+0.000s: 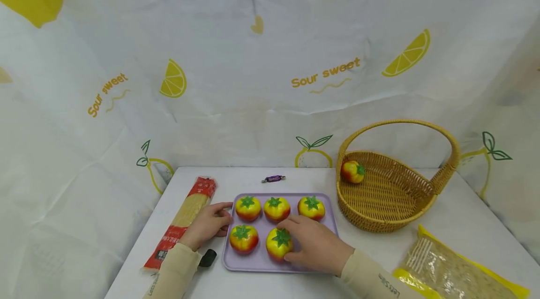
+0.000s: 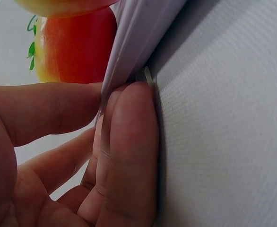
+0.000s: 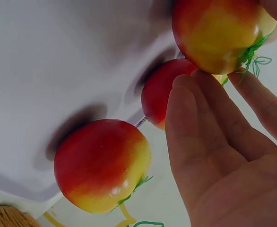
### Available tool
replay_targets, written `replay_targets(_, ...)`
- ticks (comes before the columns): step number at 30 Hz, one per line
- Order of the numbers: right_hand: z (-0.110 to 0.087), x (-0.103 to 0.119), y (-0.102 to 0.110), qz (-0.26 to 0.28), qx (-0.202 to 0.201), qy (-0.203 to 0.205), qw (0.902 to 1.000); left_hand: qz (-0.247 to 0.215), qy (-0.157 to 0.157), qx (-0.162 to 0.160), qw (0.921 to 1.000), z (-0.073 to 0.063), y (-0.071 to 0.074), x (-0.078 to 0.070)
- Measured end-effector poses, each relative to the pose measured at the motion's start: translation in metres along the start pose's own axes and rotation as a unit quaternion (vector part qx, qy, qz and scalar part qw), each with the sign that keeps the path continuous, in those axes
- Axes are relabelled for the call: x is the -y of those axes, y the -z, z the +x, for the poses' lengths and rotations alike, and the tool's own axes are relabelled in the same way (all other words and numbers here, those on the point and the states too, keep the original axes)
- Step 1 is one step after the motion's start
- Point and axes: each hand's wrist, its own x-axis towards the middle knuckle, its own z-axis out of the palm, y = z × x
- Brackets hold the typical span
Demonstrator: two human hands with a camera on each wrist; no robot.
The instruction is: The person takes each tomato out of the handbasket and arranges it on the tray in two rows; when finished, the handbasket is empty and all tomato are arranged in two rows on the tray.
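My left hand (image 1: 208,226) holds the left edge of a lilac tray (image 1: 249,264); in the left wrist view, fingers (image 2: 134,127) are tucked under the rim and another digit lies on top. Several glossy yellow-and-red tomatoes with green star-shaped leaves stand in two rows on the tray. With thumb and fingers on either side, my right hand (image 1: 318,245) grips the front-row tomato (image 1: 278,245). That same tomato (image 3: 219,35) shows between the fingertips in the right wrist view. To its right, the hand and forearm hide part of the tray.
A wicker basket (image 1: 386,212) with a tall handle stands at the right back, one tomato (image 1: 352,172) inside. A yellow-edged clear bag (image 1: 455,261) lies front right. Red-banded noodle packet (image 1: 190,210) lies left. A purple-wrapped candy (image 1: 273,179) lies behind the tray, before a lemon-print cloth (image 1: 236,125).
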Motion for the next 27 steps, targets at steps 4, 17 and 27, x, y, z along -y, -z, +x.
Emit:
replay_targets(4, -0.001, -0.001, 0.001, 0.0, 0.004, 0.001, 1.0, -0.001, 0.002, 0.002, 1.0, 0.0, 0.0, 0.002)
replay_targets(17, -0.026, -0.048, 0.068, 0.002, -0.073, -0.029, 0.9969, -0.008, 0.005, 0.003, 1.0, 0.001, 0.0, 0.0)
replay_targets(27, -0.038, -0.139, 0.132, 0.026, -0.148, -0.11, 0.9824, -0.006, 0.016, -0.002, 0.9999, 0.002, 0.0, 0.0)
